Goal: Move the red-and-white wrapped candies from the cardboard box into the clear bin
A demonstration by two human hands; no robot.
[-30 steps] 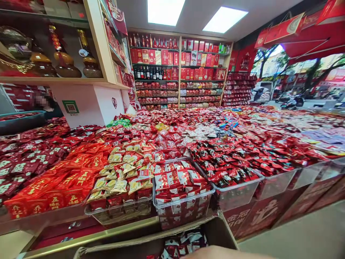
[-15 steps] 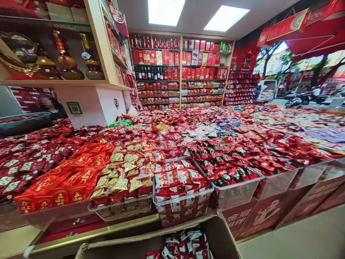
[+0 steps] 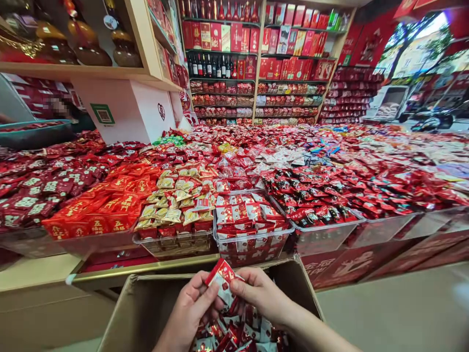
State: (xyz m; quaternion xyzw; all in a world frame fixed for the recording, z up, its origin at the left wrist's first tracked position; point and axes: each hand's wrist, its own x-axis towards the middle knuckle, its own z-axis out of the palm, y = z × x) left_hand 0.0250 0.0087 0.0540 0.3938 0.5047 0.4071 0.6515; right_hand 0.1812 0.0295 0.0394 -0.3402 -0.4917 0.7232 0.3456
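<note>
A small red and white packet (image 3: pixel 224 282) is pinched between both hands above a cardboard box (image 3: pixel 146 293). My left hand (image 3: pixel 194 305) grips its left side with thumb and fingers. On the packet's right side, my right hand (image 3: pixel 258 293) holds it by thumb and fingers. Similar red and white packets (image 3: pixel 234 335) lie loose inside the box, below the hands. Just behind the box, a clear plastic bin (image 3: pixel 252 237) holds rows of like packets.
Bins of gold packets (image 3: pixel 183 195), red packets (image 3: pixel 110 205) and dark red-black packets (image 3: pixel 315 200) flank the clear bin. Shelves with bottles and boxes (image 3: pixel 227 39) line the back. A person (image 3: pixel 62 110) is partly visible at the left behind a teal basin (image 3: pixel 34 134).
Both hands have come into view over the box, holding a packet between them. The camera view has tilted downward, so the counter and shelves sit higher.
</note>
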